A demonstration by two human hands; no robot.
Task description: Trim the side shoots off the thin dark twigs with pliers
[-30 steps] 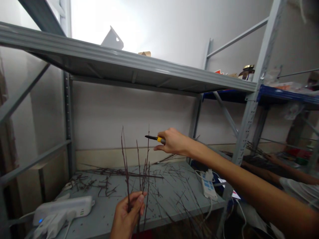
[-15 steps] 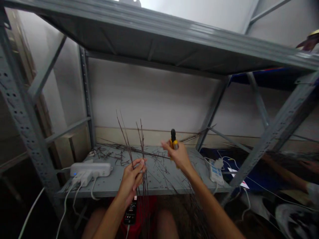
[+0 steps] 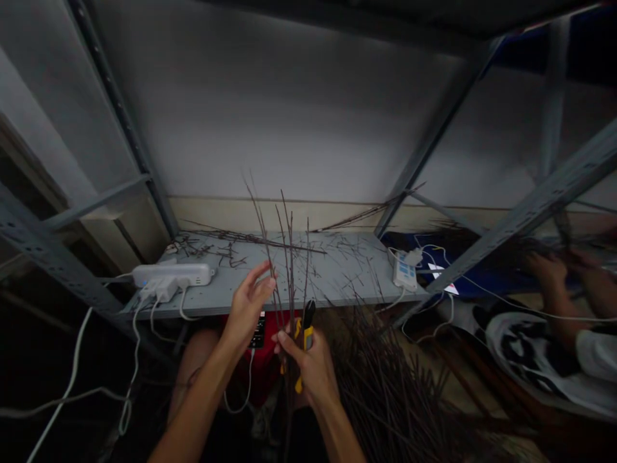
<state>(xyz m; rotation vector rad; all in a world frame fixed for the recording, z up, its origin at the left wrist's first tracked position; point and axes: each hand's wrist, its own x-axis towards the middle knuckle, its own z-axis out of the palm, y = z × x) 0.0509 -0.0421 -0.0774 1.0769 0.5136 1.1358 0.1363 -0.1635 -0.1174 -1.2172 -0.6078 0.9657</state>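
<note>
Several thin dark twigs (image 3: 291, 257) stand nearly upright in front of me, their lower ends hanging below the shelf edge. My right hand (image 3: 313, 366) is closed round their lower part and also holds yellow-handled pliers (image 3: 308, 335), with the black jaws pointing up. Just left of the twigs, my left hand (image 3: 248, 308) is open, fingers apart and the fingertips close to one stem; whether they touch it is unclear. Cut twig pieces (image 3: 231, 238) lie scattered on the grey metal shelf (image 3: 226, 292).
A white power strip (image 3: 171, 274) with plugs and cables sits at the shelf's left, another power strip (image 3: 405, 271) at its right. A large twig bundle (image 3: 395, 386) is low on the right. Below lies a phone (image 3: 258, 333). At far right are another person's hands (image 3: 549, 270).
My view has tipped downward. My right hand with the pliers has come down and left onto the twigs' lower part. My left hand has loosened from the twigs and its fingers have spread.
</note>
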